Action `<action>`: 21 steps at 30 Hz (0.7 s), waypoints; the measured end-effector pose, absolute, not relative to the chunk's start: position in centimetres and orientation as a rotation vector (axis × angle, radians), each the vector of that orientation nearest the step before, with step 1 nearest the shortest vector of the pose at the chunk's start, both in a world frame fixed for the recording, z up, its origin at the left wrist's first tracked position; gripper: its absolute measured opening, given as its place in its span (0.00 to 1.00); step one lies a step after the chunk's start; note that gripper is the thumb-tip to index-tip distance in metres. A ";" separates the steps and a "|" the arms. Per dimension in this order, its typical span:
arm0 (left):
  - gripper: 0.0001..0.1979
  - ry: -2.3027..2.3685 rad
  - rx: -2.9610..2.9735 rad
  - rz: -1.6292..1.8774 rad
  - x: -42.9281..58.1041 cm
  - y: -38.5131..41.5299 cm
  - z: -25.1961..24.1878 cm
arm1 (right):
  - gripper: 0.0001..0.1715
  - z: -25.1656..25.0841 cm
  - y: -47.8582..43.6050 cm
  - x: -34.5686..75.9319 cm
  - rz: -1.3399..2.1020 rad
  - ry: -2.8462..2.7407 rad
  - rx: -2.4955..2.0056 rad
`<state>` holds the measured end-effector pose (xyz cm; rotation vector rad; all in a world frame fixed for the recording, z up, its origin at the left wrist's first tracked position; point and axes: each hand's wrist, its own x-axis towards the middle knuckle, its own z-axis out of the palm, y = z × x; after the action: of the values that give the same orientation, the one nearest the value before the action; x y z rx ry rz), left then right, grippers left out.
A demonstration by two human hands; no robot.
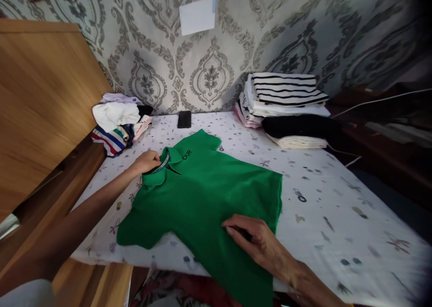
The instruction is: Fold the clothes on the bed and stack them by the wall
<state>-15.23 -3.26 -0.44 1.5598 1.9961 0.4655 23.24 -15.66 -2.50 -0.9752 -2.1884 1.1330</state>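
Observation:
A green polo shirt lies spread on a white printed sheet, its collar to the left and its hem to the right. Dark letters "OUR" show on its chest, and the lower edge hangs over the near side of the bed. My left hand is closed on the back of the collar. Low on the shirt's body, my right hand rests with thumb and forefinger tips together in a pinch at the green cloth. Its other fingers are curled underneath and partly hidden.
Crumpled clothes sit at the back left beside a wooden panel. A dark phone-like object lies near the wall. Folded clothes, a striped one on top, are stacked back right; a black folded garment lies before them.

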 end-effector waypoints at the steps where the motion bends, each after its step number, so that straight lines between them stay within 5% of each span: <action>1: 0.09 1.963 1.537 0.473 -15.4 -3.3 -0.4 | 0.17 -2.7 -15.7 23.3 1.142 -2.173 -0.979; 21: 0.14 1.865 1.209 0.705 -14.4 -2.3 -0.3 | 0.17 -3.3 -15.6 23.6 1.175 -2.128 -0.992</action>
<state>-14.39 -2.29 -0.32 1.2092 1.8646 0.7054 23.63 -15.57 -3.31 -0.9921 -2.1275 1.1750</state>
